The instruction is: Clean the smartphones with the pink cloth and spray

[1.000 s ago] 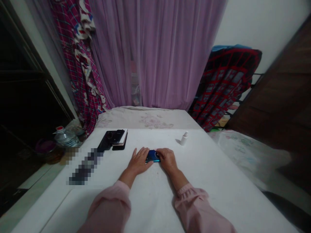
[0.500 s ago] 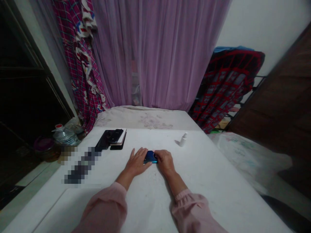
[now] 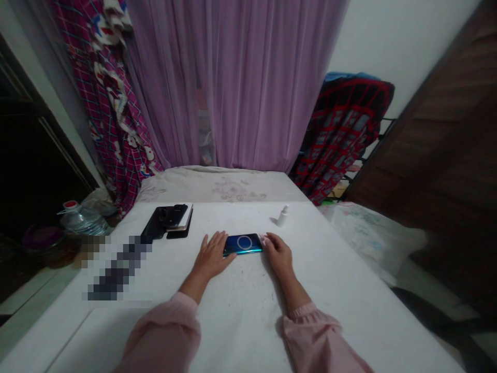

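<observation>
A blue smartphone [image 3: 244,244] lies flat on the white table, its screen lit with a pale ring. My left hand [image 3: 212,252] steadies its left end, with the thumb along the near edge and the index finger at the far corner; the other fingers are spread on the table. Just past the phone's right end, my right hand [image 3: 280,254] is closed, pinching a small pink cloth [image 3: 264,240] that is mostly hidden by the fingers. Behind my right hand stands a small white spray bottle [image 3: 283,216].
A stack of dark phones and cases [image 3: 171,220] lies at the table's left. In front of it a blurred-out patch [image 3: 116,269] hides something. Purple curtains [image 3: 240,83] hang behind the table. A large water bottle [image 3: 83,220] stands on the floor at left.
My right hand has moved right, off the phone's screen to past its right end, uncovering the screen and the lit ring. My left hand stays at the phone's left end. The camera view has shifted slightly.
</observation>
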Demonstrator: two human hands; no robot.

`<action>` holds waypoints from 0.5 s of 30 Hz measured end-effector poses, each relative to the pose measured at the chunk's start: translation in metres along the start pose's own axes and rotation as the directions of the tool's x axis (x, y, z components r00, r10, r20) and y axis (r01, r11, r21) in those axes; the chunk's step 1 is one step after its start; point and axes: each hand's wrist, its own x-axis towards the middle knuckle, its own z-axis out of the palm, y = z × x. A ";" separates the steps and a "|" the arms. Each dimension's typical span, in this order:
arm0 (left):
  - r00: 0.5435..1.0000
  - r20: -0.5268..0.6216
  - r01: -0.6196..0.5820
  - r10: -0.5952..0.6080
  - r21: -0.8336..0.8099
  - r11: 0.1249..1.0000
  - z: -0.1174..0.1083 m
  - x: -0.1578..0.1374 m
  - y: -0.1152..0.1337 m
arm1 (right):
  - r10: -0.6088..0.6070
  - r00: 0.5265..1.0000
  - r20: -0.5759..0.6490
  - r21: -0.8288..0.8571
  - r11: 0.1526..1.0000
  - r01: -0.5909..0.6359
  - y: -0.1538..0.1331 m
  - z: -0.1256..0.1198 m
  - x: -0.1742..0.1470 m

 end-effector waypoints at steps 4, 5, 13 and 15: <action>1.000 -0.014 -0.014 0.014 0.020 1.000 0.003 0.000 0.006 | -0.208 0.964 0.163 -0.087 0.971 0.224 -0.009 0.009 -0.011; 1.000 -0.015 -0.021 0.021 0.020 1.000 0.003 0.001 0.007 | -0.262 0.947 0.183 -0.124 0.950 0.287 -0.010 0.010 -0.012; 0.997 -0.043 -0.057 0.057 0.005 0.998 0.010 0.002 0.009 | -0.330 0.905 0.270 -0.291 0.868 0.403 -0.010 0.017 0.009; 0.997 -0.053 -0.051 0.051 0.007 0.999 0.010 0.001 0.010 | -0.309 0.904 0.297 -0.298 0.869 0.395 -0.013 0.022 0.020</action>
